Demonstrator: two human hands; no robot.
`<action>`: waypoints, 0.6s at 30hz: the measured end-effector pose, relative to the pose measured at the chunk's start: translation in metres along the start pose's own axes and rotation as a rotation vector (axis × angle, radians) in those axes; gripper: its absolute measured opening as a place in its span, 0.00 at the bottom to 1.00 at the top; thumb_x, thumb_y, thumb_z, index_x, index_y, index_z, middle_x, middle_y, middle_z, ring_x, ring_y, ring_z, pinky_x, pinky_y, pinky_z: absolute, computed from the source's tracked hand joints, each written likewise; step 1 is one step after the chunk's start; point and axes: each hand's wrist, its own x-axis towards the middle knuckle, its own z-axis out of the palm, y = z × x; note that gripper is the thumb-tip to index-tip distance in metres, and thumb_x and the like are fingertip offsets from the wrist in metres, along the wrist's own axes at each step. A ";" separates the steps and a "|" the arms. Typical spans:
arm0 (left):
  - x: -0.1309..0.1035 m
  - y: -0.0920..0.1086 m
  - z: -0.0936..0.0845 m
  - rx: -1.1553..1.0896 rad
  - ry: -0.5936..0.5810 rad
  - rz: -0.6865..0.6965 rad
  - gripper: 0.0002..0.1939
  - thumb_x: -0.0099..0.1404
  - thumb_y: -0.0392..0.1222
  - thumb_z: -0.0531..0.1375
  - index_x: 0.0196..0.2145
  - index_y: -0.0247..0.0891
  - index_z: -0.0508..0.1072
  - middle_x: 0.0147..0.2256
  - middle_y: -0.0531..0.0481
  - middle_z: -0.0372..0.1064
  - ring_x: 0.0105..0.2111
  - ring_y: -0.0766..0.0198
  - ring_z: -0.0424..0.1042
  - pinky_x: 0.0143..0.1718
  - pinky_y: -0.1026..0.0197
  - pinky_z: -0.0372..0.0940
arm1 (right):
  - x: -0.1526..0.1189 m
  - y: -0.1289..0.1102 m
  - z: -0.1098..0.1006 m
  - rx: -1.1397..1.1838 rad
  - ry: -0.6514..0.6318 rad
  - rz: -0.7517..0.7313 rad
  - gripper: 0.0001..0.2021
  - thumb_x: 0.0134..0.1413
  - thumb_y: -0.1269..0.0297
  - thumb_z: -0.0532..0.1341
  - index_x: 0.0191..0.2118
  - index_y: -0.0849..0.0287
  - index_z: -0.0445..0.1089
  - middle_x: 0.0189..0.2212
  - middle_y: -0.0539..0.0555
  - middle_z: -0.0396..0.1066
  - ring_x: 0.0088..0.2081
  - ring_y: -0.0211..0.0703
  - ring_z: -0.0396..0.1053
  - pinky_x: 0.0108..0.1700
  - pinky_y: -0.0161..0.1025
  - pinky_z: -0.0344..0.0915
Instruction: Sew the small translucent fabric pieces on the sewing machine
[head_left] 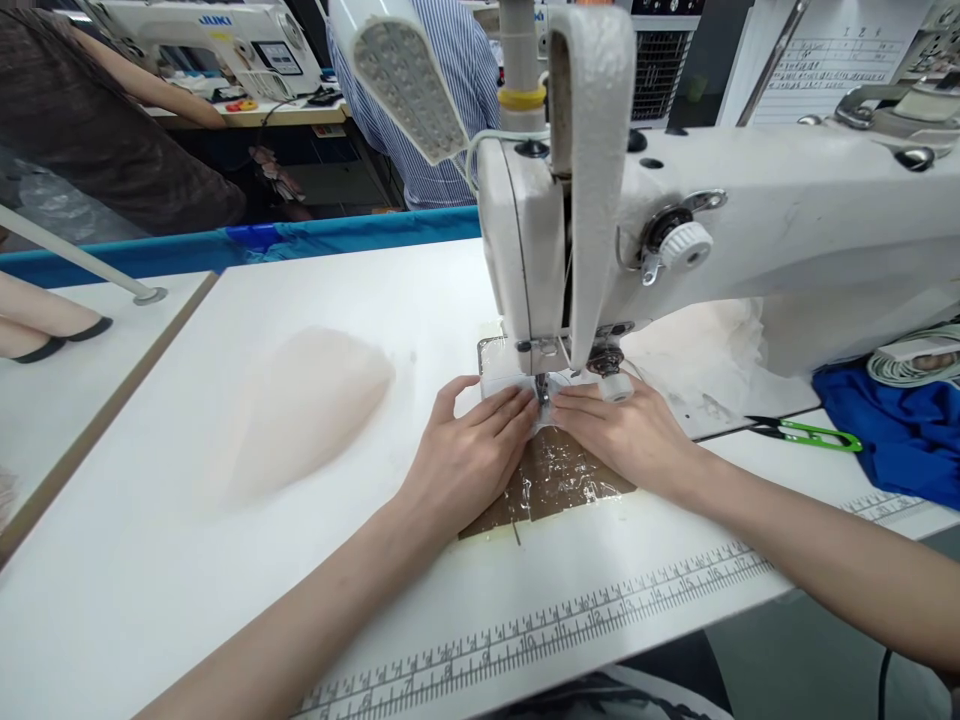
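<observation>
Pinning a small white fabric piece (501, 388) flat under the needle (541, 392), left hand (465, 455) and right hand (626, 435) press with open, spread fingers, gripping nothing. Best done keeping fingertips beside the presser foot, feeding evenly. Sewing machine (675, 230) above; snips (806, 432) lie right.

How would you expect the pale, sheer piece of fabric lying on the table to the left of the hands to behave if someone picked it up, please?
The pale fabric would probably flop and drape, since it lies soft-edged and thin enough for the white table to show through. It looks very light, so a push would likely bunch it up rather than slide it whole. It may also snag easily, being so fine.
</observation>
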 end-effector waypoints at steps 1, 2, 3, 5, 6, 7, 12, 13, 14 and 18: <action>0.000 0.000 0.001 0.004 0.006 0.003 0.13 0.68 0.33 0.51 0.48 0.34 0.71 0.47 0.44 0.73 0.48 0.57 0.73 0.54 0.46 0.52 | 0.000 0.000 0.000 0.002 -0.007 0.004 0.11 0.57 0.77 0.56 0.40 0.60 0.74 0.39 0.51 0.77 0.39 0.40 0.74 0.55 0.44 0.62; 0.000 -0.001 0.001 0.006 0.011 0.006 0.13 0.68 0.33 0.51 0.48 0.34 0.71 0.47 0.44 0.73 0.47 0.57 0.73 0.54 0.46 0.52 | 0.000 0.000 0.001 0.002 -0.016 0.007 0.11 0.58 0.77 0.56 0.40 0.60 0.74 0.39 0.50 0.77 0.40 0.40 0.74 0.55 0.44 0.62; 0.000 -0.001 0.002 0.008 0.015 0.007 0.13 0.68 0.33 0.51 0.48 0.34 0.71 0.47 0.44 0.73 0.47 0.58 0.73 0.54 0.46 0.52 | 0.000 0.000 0.002 0.001 -0.023 0.011 0.11 0.58 0.77 0.56 0.40 0.59 0.74 0.39 0.50 0.77 0.40 0.40 0.74 0.55 0.44 0.62; 0.000 -0.002 0.002 0.011 0.015 0.003 0.13 0.68 0.33 0.51 0.48 0.34 0.71 0.47 0.44 0.73 0.47 0.58 0.73 0.54 0.46 0.52 | 0.001 0.000 0.003 -0.006 -0.030 0.016 0.11 0.59 0.76 0.56 0.40 0.58 0.74 0.40 0.49 0.77 0.41 0.40 0.73 0.56 0.44 0.62; 0.000 -0.002 0.002 0.012 0.014 0.000 0.13 0.68 0.33 0.51 0.48 0.35 0.71 0.47 0.45 0.73 0.47 0.58 0.73 0.54 0.46 0.52 | 0.001 0.000 0.003 -0.009 -0.031 0.016 0.11 0.59 0.76 0.56 0.40 0.58 0.74 0.40 0.49 0.77 0.41 0.40 0.73 0.56 0.44 0.62; 0.000 -0.002 0.002 0.012 0.012 -0.003 0.13 0.69 0.33 0.51 0.48 0.35 0.71 0.47 0.45 0.73 0.47 0.58 0.73 0.54 0.46 0.53 | 0.001 0.000 0.003 -0.012 -0.030 0.015 0.11 0.59 0.76 0.56 0.40 0.58 0.74 0.40 0.49 0.77 0.41 0.40 0.73 0.56 0.44 0.62; 0.002 -0.002 0.001 0.006 0.013 -0.006 0.13 0.69 0.34 0.52 0.47 0.36 0.71 0.46 0.45 0.74 0.47 0.58 0.73 0.54 0.46 0.53 | 0.003 0.000 0.001 -0.008 -0.029 0.005 0.10 0.59 0.76 0.55 0.39 0.61 0.74 0.40 0.51 0.77 0.41 0.41 0.74 0.57 0.44 0.61; 0.002 -0.002 0.001 0.006 0.017 -0.005 0.13 0.69 0.34 0.52 0.47 0.35 0.71 0.46 0.45 0.74 0.47 0.57 0.73 0.54 0.46 0.53 | 0.003 0.000 0.000 -0.004 -0.029 0.006 0.10 0.59 0.77 0.55 0.39 0.61 0.74 0.39 0.52 0.77 0.41 0.41 0.74 0.57 0.44 0.61; 0.002 -0.002 0.002 0.008 0.021 -0.005 0.13 0.69 0.34 0.52 0.47 0.35 0.72 0.46 0.45 0.74 0.47 0.57 0.73 0.54 0.46 0.53 | 0.003 0.000 0.000 0.001 -0.031 0.006 0.11 0.59 0.77 0.55 0.39 0.62 0.74 0.39 0.52 0.77 0.41 0.41 0.74 0.57 0.44 0.61; 0.002 -0.002 0.002 0.015 0.030 -0.007 0.13 0.69 0.34 0.52 0.47 0.35 0.71 0.46 0.45 0.74 0.47 0.57 0.73 0.55 0.46 0.52 | 0.002 0.001 0.000 0.022 -0.041 0.006 0.11 0.59 0.78 0.55 0.40 0.62 0.74 0.38 0.54 0.77 0.42 0.42 0.73 0.55 0.44 0.62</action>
